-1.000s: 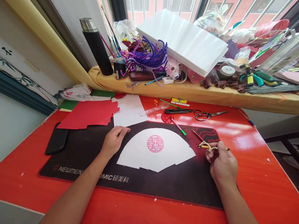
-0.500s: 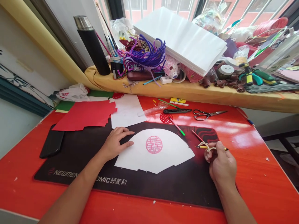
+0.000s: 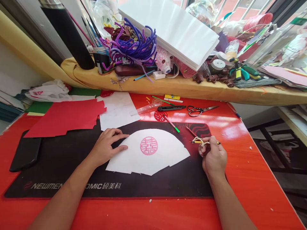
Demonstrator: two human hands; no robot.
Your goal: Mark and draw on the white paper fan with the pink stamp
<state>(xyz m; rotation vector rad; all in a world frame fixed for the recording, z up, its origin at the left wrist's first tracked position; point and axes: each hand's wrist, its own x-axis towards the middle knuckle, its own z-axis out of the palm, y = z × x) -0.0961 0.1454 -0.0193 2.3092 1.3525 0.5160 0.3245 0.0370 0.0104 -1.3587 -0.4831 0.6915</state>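
Note:
A white paper fan shape (image 3: 165, 156) lies on the black mouse mat, with a pink double-happiness seal (image 3: 149, 145) at its centre. My left hand (image 3: 107, 147) rests flat at the fan's left edge, with its fingertips on the paper, holding nothing. To the right of the fan, my right hand (image 3: 214, 158) pinches a yellow pencil (image 3: 208, 142). A pale cord (image 3: 200, 141) is looped around that pencil, and a red pencil (image 3: 191, 131) lies just beyond it.
The black mat (image 3: 59, 180) covers a glossy red desk (image 3: 242, 179). Red paper (image 3: 62, 117), white paper (image 3: 117, 111), scissors (image 3: 200, 110), a utility knife (image 3: 171, 108) and a clear ruler (image 3: 146, 108) lie beyond. A crowded yellow-covered sill (image 3: 182, 86) runs along the back.
My left hand has slid right onto the fan's edge. The view has shifted, so everything appears further left and lower. My right hand still pinches the pencil.

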